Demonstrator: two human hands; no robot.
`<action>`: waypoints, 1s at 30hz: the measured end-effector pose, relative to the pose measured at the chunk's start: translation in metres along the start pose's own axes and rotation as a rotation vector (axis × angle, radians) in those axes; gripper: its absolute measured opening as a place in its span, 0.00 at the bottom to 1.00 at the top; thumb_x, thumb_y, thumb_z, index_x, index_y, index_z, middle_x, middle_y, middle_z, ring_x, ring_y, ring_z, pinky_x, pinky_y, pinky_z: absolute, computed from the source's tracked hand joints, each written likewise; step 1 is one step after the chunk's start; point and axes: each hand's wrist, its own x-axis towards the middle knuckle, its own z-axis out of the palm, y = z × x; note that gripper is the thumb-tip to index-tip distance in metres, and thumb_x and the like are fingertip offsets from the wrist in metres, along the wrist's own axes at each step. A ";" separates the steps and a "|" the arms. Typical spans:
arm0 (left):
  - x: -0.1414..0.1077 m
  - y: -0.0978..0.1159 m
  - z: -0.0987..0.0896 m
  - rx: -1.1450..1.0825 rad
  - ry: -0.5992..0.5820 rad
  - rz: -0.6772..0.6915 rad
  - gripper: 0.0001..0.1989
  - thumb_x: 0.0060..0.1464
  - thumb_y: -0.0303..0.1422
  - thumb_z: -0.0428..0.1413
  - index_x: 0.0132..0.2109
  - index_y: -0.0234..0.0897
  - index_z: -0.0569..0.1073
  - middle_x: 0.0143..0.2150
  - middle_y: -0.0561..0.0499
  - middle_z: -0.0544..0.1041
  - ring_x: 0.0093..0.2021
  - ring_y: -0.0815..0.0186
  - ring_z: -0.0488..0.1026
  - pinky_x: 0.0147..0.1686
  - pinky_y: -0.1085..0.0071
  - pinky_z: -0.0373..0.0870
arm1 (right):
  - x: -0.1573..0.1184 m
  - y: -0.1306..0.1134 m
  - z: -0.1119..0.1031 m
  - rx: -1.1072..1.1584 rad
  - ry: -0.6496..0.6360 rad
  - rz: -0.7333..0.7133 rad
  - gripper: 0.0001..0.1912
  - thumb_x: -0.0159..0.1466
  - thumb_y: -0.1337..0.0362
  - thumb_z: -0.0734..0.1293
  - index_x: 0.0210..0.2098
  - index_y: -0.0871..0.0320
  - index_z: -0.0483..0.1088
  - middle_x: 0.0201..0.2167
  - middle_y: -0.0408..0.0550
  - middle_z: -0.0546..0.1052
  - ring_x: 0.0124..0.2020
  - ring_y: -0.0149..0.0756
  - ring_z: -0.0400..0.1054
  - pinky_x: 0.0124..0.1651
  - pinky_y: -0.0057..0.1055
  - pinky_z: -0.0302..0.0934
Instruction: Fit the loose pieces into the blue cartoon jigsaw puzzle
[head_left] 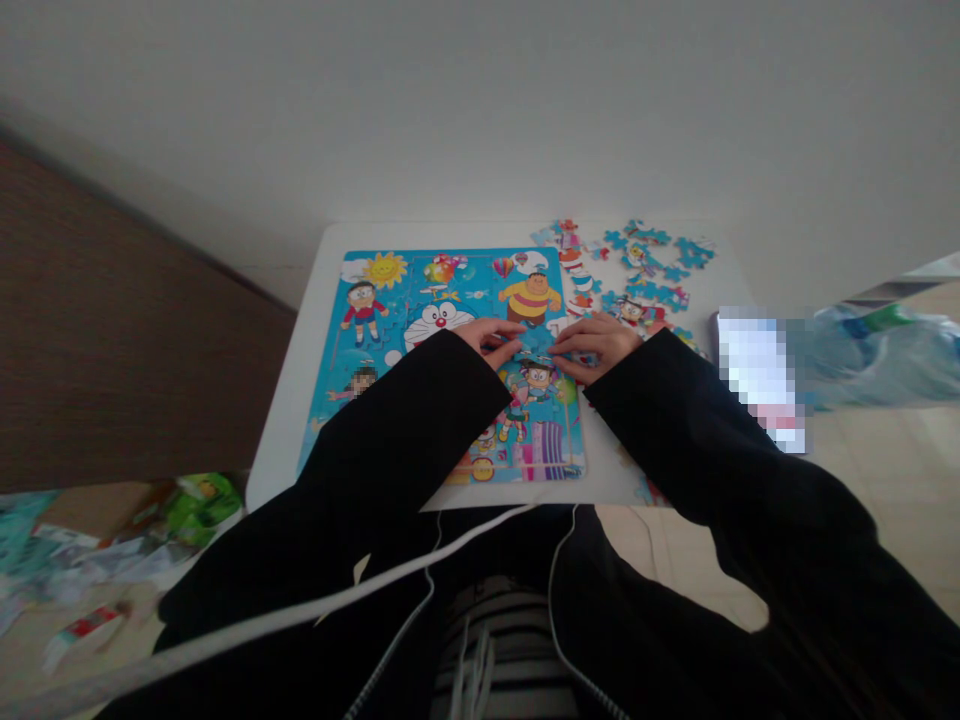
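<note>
A blue cartoon jigsaw puzzle (442, 322) lies in its flat board on a small white table. My left hand (495, 340) rests over the middle right of the puzzle, its fingers drawn together. Facing it, my right hand (596, 345) reaches over the board's right edge with thumb and fingers close together. Between the fingertips of both hands is a small blue patch of puzzle; whether either hand grips a piece cannot be made out. Several loose puzzle pieces (652, 290) are scattered right of the board, some partly behind my right hand and sleeve.
The white table (281, 430) stands against a wall. A phone-like object (757, 370), blurred out, is at its right edge, beside clear plastic wrapping (885, 355). A white cable (330, 603) crosses before my body. Bags and a cardboard box (97, 510) are at the lower left.
</note>
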 end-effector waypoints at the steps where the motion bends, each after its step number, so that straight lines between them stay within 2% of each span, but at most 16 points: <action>1: 0.000 0.001 0.000 0.001 -0.005 -0.005 0.13 0.51 0.31 0.55 0.45 0.35 0.73 0.40 0.45 0.76 0.34 0.69 0.75 0.31 0.75 0.72 | 0.000 0.001 0.000 0.001 0.008 -0.014 0.11 0.59 0.56 0.63 0.31 0.53 0.76 0.31 0.47 0.77 0.31 0.33 0.70 0.37 0.36 0.62; 4: -0.001 0.004 -0.001 -0.003 -0.004 -0.019 0.12 0.52 0.30 0.55 0.44 0.36 0.73 0.40 0.46 0.77 0.34 0.69 0.75 0.31 0.75 0.72 | 0.000 0.003 0.001 0.012 -0.002 -0.036 0.11 0.58 0.57 0.64 0.32 0.53 0.76 0.32 0.47 0.77 0.32 0.34 0.70 0.37 0.36 0.63; 8: -0.001 0.003 -0.002 -0.029 0.031 -0.029 0.11 0.51 0.29 0.55 0.44 0.35 0.73 0.38 0.46 0.77 0.33 0.70 0.75 0.31 0.75 0.72 | -0.001 0.004 0.001 0.030 -0.047 0.019 0.10 0.58 0.56 0.64 0.32 0.51 0.76 0.34 0.46 0.77 0.34 0.35 0.70 0.39 0.37 0.62; 17: -0.001 0.003 -0.001 -0.040 0.063 -0.043 0.10 0.51 0.30 0.56 0.42 0.35 0.75 0.37 0.47 0.78 0.31 0.69 0.75 0.32 0.74 0.73 | 0.000 0.003 0.001 0.041 -0.044 0.036 0.10 0.58 0.56 0.64 0.31 0.51 0.76 0.33 0.45 0.77 0.33 0.34 0.70 0.39 0.37 0.62; 24: -0.001 0.003 0.000 -0.054 0.064 -0.051 0.10 0.50 0.29 0.56 0.42 0.36 0.75 0.36 0.48 0.78 0.32 0.69 0.75 0.30 0.77 0.72 | 0.001 -0.004 0.000 0.013 0.040 -0.008 0.10 0.58 0.57 0.63 0.29 0.52 0.76 0.30 0.46 0.77 0.31 0.33 0.70 0.36 0.35 0.63; 30: -0.001 0.003 0.000 -0.077 0.065 -0.058 0.10 0.51 0.28 0.56 0.41 0.35 0.75 0.36 0.48 0.78 0.31 0.70 0.75 0.31 0.76 0.71 | 0.001 -0.003 0.001 -0.020 0.165 -0.151 0.08 0.57 0.62 0.65 0.28 0.56 0.76 0.28 0.48 0.77 0.28 0.33 0.70 0.31 0.32 0.63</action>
